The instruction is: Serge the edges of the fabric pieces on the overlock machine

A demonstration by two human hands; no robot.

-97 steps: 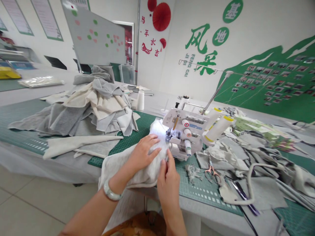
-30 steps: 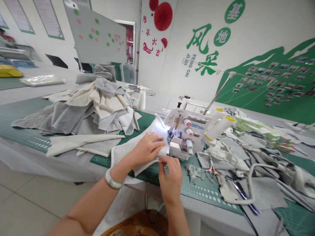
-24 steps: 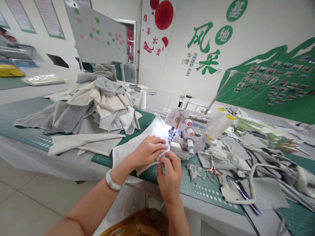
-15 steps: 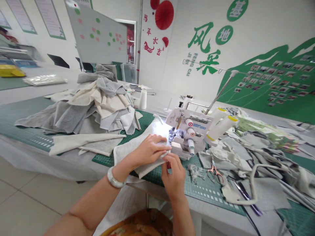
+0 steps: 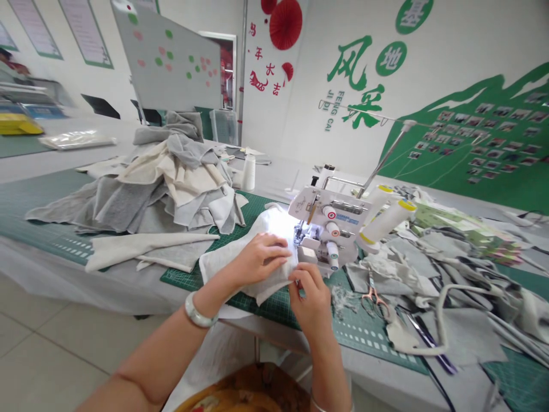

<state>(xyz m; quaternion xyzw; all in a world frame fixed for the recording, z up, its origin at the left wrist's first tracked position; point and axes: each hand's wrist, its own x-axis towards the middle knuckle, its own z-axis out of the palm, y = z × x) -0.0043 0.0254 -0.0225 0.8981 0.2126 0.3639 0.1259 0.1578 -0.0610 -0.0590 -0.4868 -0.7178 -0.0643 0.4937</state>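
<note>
A light grey-white piece of fabric lies at the left front of a white overlock sewing machine, its far part lit by the machine's lamp. My left hand rests palm down on the fabric with fingers stretched toward the presser foot area. Close to the machine's front corner, my right hand pinches the fabric's near right edge between thumb and fingers. Cloth under the lamp is washed out, so whether it sits under the foot is hard to see.
A tall heap of grey and cream fabric pieces is at the left, with a white thread cone behind. Right of the machine lie rose-handled scissors, fabric scraps, thread fluff and dark tweezers-like tools. Green cutting mats cover the table.
My right hand has moved a little right, away from my left hand. My left fingers have drawn back slightly, and the fabric's near corner has shifted right and up.
</note>
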